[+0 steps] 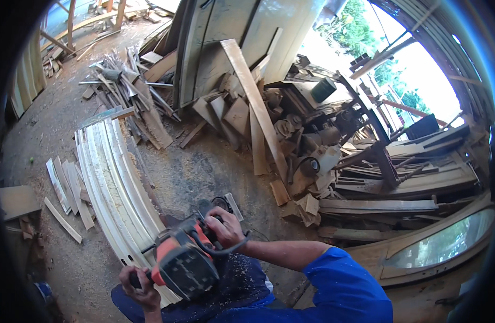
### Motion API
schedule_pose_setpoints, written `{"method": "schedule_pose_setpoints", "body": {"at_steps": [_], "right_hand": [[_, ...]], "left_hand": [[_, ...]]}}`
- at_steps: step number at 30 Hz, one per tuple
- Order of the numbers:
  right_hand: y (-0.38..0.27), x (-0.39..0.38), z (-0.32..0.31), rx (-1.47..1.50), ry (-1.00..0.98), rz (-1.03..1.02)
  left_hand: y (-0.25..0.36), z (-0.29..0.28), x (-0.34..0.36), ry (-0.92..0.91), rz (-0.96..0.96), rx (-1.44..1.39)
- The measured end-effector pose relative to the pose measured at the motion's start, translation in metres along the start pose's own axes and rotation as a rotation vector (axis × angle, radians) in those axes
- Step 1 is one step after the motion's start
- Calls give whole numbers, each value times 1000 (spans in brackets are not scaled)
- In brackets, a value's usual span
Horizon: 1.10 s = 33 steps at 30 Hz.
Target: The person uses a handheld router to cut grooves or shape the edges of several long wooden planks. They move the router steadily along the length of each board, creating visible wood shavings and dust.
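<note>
A red and black corded power tool (185, 261), by its two side handles a router, sits over the near end of several long pale boards (110, 172). These lie side by side, running away to the far left. My left hand (138, 288) is closed round the black knob on the tool's left. On the far right side of it, my right hand (226, 227) grips the other handle, with a black cord looping past the wrist. The tool's body hides its base and the cutting spot. Sawdust is scattered beside the boards and over my dark clothing.
Loose offcuts (70, 188) lie on the floor left of the boards. Ahead is a heap of scrap wood (131, 91). Large panels (231, 54), a leaning plank (253, 102) and cluttered machinery (312, 140) stand to the right. A wooden frame with glass (447, 239) lies at lower right.
</note>
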State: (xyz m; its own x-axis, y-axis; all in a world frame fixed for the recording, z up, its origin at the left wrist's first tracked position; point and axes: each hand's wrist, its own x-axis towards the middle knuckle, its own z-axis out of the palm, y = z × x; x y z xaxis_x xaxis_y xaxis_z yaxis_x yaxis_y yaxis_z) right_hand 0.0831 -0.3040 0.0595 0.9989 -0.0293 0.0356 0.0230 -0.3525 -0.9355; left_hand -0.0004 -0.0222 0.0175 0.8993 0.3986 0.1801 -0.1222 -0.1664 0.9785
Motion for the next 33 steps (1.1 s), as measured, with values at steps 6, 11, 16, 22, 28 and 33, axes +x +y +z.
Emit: {"method": "schedule_pose_setpoints", "body": {"at_steps": [6,11,16,22,28,33], "right_hand": [[-2,0,1,-5,-63,85],[-2,3,0,44,-81,67],[-1,8,3,82,-76,18],[3,5,3,79,-72,37],[1,7,2,74,-64,43],[4,5,4,91,-50,52]], "left_hand": [[3,-2,-4,-29,2,2],[-17,-20,-13,-127,-1,175],[-15,-8,-6,-46,35,-35],[-5,-12,16,-238,160,8],[-15,-8,1,-156,83,-81],[-18,-12,-3,-160,45,-80]]}}
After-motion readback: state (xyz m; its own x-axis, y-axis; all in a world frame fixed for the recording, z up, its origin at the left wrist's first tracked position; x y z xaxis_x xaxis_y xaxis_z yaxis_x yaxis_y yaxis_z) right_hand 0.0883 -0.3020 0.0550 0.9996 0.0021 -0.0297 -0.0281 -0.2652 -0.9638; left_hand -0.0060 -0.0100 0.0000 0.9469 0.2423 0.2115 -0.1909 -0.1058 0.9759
